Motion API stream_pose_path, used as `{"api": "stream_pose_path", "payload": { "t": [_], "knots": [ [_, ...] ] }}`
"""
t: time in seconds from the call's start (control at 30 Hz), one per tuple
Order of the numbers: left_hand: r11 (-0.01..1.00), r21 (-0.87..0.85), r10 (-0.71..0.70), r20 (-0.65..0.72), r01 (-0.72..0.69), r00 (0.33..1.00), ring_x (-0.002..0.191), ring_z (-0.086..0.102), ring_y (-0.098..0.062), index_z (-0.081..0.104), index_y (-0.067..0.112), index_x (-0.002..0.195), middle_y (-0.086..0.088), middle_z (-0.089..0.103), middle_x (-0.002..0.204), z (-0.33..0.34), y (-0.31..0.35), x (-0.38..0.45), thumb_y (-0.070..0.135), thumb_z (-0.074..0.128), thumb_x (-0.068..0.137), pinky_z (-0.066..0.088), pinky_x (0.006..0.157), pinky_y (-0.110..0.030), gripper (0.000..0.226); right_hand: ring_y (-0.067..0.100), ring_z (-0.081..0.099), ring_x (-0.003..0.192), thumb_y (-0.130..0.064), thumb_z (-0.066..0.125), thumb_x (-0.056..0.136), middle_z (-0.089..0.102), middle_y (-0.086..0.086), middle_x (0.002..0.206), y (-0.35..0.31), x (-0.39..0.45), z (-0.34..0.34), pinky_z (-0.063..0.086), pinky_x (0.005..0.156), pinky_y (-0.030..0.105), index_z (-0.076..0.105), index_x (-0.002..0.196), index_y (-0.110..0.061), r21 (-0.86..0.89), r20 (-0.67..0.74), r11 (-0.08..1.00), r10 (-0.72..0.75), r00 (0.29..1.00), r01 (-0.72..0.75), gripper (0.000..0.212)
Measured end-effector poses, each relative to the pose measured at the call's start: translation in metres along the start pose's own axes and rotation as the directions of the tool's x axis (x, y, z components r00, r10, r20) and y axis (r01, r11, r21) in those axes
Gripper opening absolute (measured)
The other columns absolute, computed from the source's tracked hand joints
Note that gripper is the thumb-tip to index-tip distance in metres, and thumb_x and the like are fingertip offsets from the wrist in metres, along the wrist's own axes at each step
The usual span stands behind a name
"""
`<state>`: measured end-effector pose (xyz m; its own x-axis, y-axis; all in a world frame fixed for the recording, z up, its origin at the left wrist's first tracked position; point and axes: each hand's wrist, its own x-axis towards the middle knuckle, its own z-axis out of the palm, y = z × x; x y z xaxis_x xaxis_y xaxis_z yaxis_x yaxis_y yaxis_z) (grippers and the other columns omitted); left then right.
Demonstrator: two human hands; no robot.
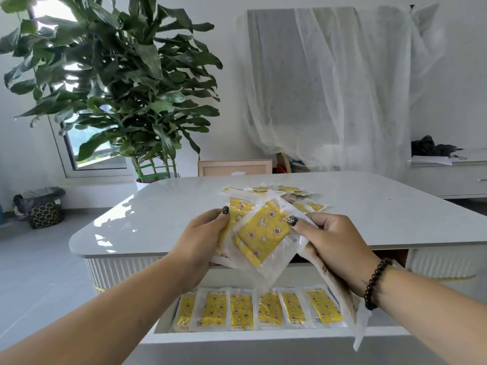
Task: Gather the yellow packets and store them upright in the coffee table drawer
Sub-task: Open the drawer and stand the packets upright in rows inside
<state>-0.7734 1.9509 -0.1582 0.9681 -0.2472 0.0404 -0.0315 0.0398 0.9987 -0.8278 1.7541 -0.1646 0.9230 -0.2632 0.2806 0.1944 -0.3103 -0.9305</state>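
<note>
A bunch of yellow packets in clear wrappers [259, 237] hangs in the air over the open coffee table drawer [263, 335]. My left hand [199, 242] grips the bunch from the left, thumb on top. From the right, my right hand [334, 243] holds the same bunch, and more packets hang below its palm. Inside the drawer, several yellow packets [266, 308] stand upright in a row. A loose pile of further packets [290, 194] lies on the white tabletop [158, 214] behind my hands.
A large potted plant [118, 83] stands at the table's far left corner. A white sheet covers furniture [329, 88] behind the table. A low white cabinet [448, 177] stands at the right, and a dark patterned bag [43, 210] sits on the floor at the left.
</note>
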Motion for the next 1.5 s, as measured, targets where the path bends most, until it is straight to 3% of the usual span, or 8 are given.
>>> {"api": "stream_pose_path", "payload": {
  "t": [0.2,0.37,0.53,0.7,0.93,1.13,1.37,1.5],
  "knots": [
    [0.994,0.096,0.024,0.258,-0.050,0.966,0.086,0.074,-0.025,0.061,0.017,0.108,-0.005,0.077,0.096,0.006,0.002,-0.010,0.016,0.070,0.077,0.061,0.076,-0.039,0.033,0.007,0.050,0.042,-0.019,0.065,0.087,0.058,0.006,0.051,0.005,0.004,0.004,0.042,0.045,0.016,0.071,0.073,-0.003,-0.119,-0.061,0.990,-0.077,0.995,0.069,0.022],
    [0.953,0.277,0.049,0.249,-0.119,0.967,0.090,0.073,-0.017,0.053,0.020,0.121,0.005,0.076,0.099,0.011,-0.002,-0.011,0.007,0.074,0.079,0.058,0.086,-0.042,0.048,0.008,0.060,0.052,-0.023,0.068,0.085,0.072,0.016,0.073,0.007,0.003,0.007,0.049,0.056,0.019,0.073,0.077,-0.007,-0.093,-0.119,0.994,-0.060,0.991,0.049,0.018],
    [0.942,0.316,0.026,0.260,-0.110,0.965,0.141,0.035,-0.016,-0.005,0.055,0.146,0.000,0.028,0.157,0.011,-0.013,-0.007,0.012,0.067,0.088,0.049,0.096,-0.030,0.102,0.018,0.054,0.064,-0.040,0.064,0.086,0.061,0.006,0.069,0.006,0.006,0.008,0.043,0.061,0.027,0.068,0.084,-0.008,-0.083,-0.226,0.996,0.010,0.974,-0.029,0.033],
    [0.942,0.336,-0.127,0.299,0.020,0.946,0.099,0.070,-0.025,0.075,0.029,0.103,-0.009,0.071,0.112,0.019,-0.013,-0.008,-0.005,0.044,0.094,0.054,0.094,-0.042,0.047,0.006,0.052,0.050,-0.062,0.056,0.077,0.057,0.003,0.069,-0.001,0.005,0.008,0.037,0.056,0.025,0.061,0.082,-0.007,0.040,-0.215,0.991,0.131,0.968,-0.125,0.055],
    [0.879,0.391,-0.415,0.340,0.274,0.844,0.094,0.069,-0.032,0.077,0.001,0.096,-0.014,0.076,0.097,0.035,-0.027,-0.017,0.001,0.047,0.090,0.057,0.088,-0.041,0.031,0.018,0.030,0.049,-0.065,0.059,0.073,0.032,0.010,0.051,-0.008,0.007,0.008,0.031,0.049,0.023,0.043,0.053,0.005,0.206,-0.404,0.977,0.043,0.914,0.046,0.075],
    [0.824,0.299,-0.567,0.412,0.482,0.714,0.102,0.067,-0.029,0.076,0.007,0.099,-0.012,0.073,0.110,0.044,-0.043,-0.014,0.056,0.047,0.092,0.052,0.098,-0.041,0.058,0.013,0.021,0.036,-0.032,0.052,0.091,0.035,-0.004,0.034,-0.022,0.012,0.010,0.017,0.044,0.024,0.041,0.052,-0.006,0.709,-0.186,0.705,0.165,0.969,0.017,0.048],
    [0.950,-0.021,-0.303,0.184,0.312,0.935,0.097,0.070,-0.032,0.067,0.000,0.111,-0.019,0.073,0.106,0.036,-0.036,0.002,0.019,0.062,0.091,0.057,0.086,-0.044,0.028,0.014,0.024,0.035,-0.028,0.052,0.091,0.035,-0.002,0.034,-0.011,0.046,0.019,0.022,0.044,0.021,0.048,0.053,-0.003,0.640,-0.135,0.767,0.165,0.977,-0.041,0.046],
    [0.977,0.026,-0.210,-0.080,0.213,0.974,0.093,0.071,-0.033,0.066,0.009,0.105,-0.013,0.075,0.098,0.012,-0.030,0.016,0.023,0.067,0.089,0.054,0.092,-0.047,0.021,0.014,0.047,0.050,-0.017,0.062,0.084,0.054,0.002,0.059,0.020,0.092,0.026,0.034,0.048,0.023,0.062,0.070,-0.004,0.150,-0.195,0.977,0.182,0.964,-0.154,0.019]
  ]
}}
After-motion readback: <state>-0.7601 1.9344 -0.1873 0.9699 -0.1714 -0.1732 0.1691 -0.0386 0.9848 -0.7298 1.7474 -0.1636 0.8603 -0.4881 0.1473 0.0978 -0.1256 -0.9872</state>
